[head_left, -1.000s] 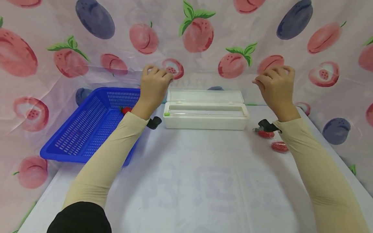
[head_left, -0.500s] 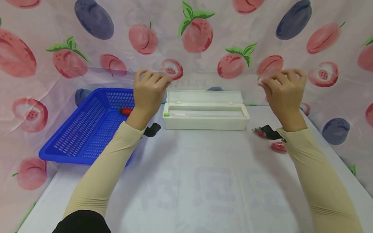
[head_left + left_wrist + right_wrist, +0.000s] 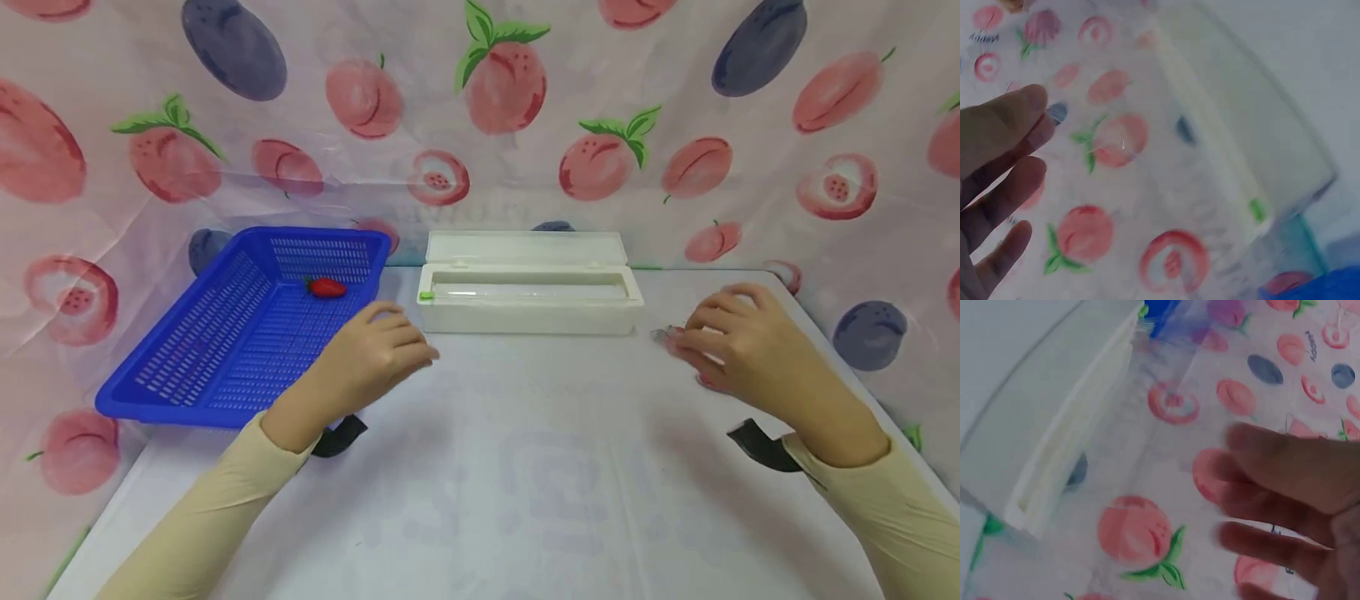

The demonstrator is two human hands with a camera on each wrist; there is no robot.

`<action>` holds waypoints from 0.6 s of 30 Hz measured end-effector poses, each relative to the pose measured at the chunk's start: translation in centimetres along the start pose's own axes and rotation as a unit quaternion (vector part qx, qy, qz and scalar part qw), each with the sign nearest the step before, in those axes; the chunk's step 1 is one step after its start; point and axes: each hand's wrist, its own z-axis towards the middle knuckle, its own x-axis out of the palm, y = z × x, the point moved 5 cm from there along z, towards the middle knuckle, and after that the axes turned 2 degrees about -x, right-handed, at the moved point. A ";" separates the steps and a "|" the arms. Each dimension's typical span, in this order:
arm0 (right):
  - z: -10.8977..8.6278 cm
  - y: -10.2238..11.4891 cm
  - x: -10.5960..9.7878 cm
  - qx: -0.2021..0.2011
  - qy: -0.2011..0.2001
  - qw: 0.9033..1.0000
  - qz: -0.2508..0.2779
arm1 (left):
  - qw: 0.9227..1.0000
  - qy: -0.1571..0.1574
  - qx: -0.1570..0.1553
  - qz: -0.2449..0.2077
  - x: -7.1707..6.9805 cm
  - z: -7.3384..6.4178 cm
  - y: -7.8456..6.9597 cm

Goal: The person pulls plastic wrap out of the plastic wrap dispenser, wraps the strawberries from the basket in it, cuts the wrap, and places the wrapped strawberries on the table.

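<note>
My left hand [image 3: 367, 358] is raised over the table beside the blue basket, thumb and forefinger together. In the left wrist view, faint glints by the fingertips show a sheet of clear cling film [image 3: 1122, 145], very hard to see. My right hand [image 3: 738, 354] hovers at the right with thumb and forefinger close together; its fingers are blurred in the right wrist view. A hazy see-through layer there fits the same film stretched between the hands. Behind them stands a white cling film dispenser [image 3: 528, 318], its clear lid [image 3: 525, 247] raised and a green slider [image 3: 427, 296] at the left.
At the left, a blue plastic basket [image 3: 172, 410] holds a red strawberry [image 3: 327, 287]. Red items, partly covered by my right hand, lie on the white table [image 3: 525, 517] at the right; one [image 3: 708, 383] shows below the fingers. A fruit-printed curtain [image 3: 510, 183] hangs behind.
Both hands have come down and back from in front of the curtain to above the table, staying about equally far apart. The basket and dispenser have not moved.
</note>
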 end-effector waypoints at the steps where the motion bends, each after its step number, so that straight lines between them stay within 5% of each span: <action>1: -0.4 0.5 0.4 -0.014 0.017 1.000 0.019 | 1.000 0.024 0.008 -0.007 0.6 -0.7 -0.5; 6: -1.7 2.6 3.6 -0.042 0.151 0.985 0.067 | 0.990 0.133 0.032 -0.022 4.1 -3.2 -2.4; 11: -3.1 4.0 7.8 -0.016 0.296 0.952 0.083 | 0.975 0.218 0.029 -0.024 7.2 -4.6 -3.2; 18: -4.7 4.7 11.8 -0.006 0.352 0.931 0.093 | 0.961 0.273 0.036 0.009 10.4 -5.5 -3.2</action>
